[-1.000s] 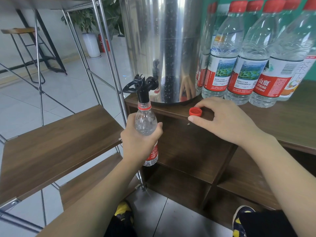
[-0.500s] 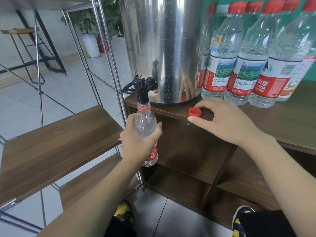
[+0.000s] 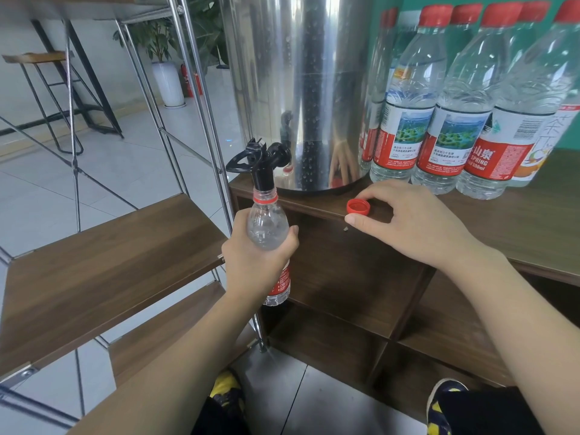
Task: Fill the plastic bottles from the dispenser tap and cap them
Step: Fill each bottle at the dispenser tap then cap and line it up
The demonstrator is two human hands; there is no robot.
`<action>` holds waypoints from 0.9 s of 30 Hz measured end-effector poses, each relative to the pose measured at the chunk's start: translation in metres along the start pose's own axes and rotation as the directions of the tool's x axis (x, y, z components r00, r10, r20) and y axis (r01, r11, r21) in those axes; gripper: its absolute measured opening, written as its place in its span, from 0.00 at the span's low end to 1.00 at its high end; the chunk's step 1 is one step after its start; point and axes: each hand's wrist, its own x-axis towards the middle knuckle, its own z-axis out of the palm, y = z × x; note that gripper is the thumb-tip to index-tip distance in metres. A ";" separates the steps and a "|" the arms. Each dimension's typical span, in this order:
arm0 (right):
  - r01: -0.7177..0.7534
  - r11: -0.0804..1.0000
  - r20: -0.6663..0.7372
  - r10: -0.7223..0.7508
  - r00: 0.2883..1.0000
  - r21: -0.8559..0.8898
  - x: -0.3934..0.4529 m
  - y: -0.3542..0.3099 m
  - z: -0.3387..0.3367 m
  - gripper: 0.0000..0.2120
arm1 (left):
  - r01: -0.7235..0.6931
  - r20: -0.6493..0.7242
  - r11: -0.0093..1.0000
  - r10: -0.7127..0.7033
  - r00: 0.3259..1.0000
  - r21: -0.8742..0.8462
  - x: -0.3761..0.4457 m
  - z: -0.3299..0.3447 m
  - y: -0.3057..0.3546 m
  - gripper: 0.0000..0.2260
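My shoes sit nearest, at the bottom edge on the floor tiles. Above them my left hand is wrapped round the bottle, fingers curled at its mid section, holding it upright w/ its open neck right under the black tap; spout looks to sit just inside the mouth. Can't tell if water is running. To the right, my right hand rests on the front edge of the cabinet, fingers loosely bent and gripping nothing, thumb tip just near of the red cap, which lies open side up on the top. Can't tell if the thumb touches it. Farther back the steel dispenser stands on the cabinet, tap on its near left side. Right of it, a row of capped bottles, red lids, touching each other. Left: wood shelves on a metal frame.
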 end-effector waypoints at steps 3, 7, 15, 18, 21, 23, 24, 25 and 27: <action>0.003 1.000 0.001 -0.003 1.000 -0.004 0.000 0.000 0.000 0.20 | -0.005 0.004 1.000 0.005 1.000 -0.005 0.000 0.000 -0.001 0.26; 0.004 1.000 0.000 -0.004 1.000 -0.008 0.000 0.000 0.000 0.21 | -0.004 0.005 1.000 0.004 1.000 -0.015 0.000 0.000 -0.001 0.26; -0.002 1.000 0.005 0.002 1.000 -0.013 0.000 -0.001 -0.001 0.22 | -0.006 0.008 1.000 0.006 1.000 -0.015 0.000 0.000 -0.003 0.28; -0.010 1.000 0.009 0.010 1.000 -0.019 0.000 -0.001 -0.001 0.22 | -0.004 0.009 1.000 0.004 1.000 -0.019 0.000 0.000 -0.004 0.28; -0.017 0.999 0.013 0.017 1.000 -0.030 0.000 -0.001 -0.001 0.22 | -0.002 0.011 1.000 0.002 1.000 -0.021 0.001 0.001 -0.004 0.27; -0.015 1.000 0.013 0.016 1.000 -0.025 0.000 -0.002 -0.001 0.23 | -0.004 0.012 1.000 0.004 1.000 -0.022 0.001 0.001 -0.005 0.27; -0.016 1.000 0.013 0.017 1.000 -0.023 0.000 -0.002 -0.001 0.22 | -0.004 0.013 1.000 0.004 1.000 -0.023 0.001 0.000 -0.005 0.27; -0.017 1.000 0.013 0.017 1.000 -0.023 0.000 -0.002 -0.001 0.22 | -0.003 0.014 1.000 0.003 1.000 -0.025 0.001 0.000 -0.005 0.27; -0.016 1.000 0.014 0.016 1.000 -0.025 0.000 -0.002 -0.001 0.23 | -0.002 0.015 1.000 0.002 1.000 -0.027 0.001 0.000 -0.005 0.28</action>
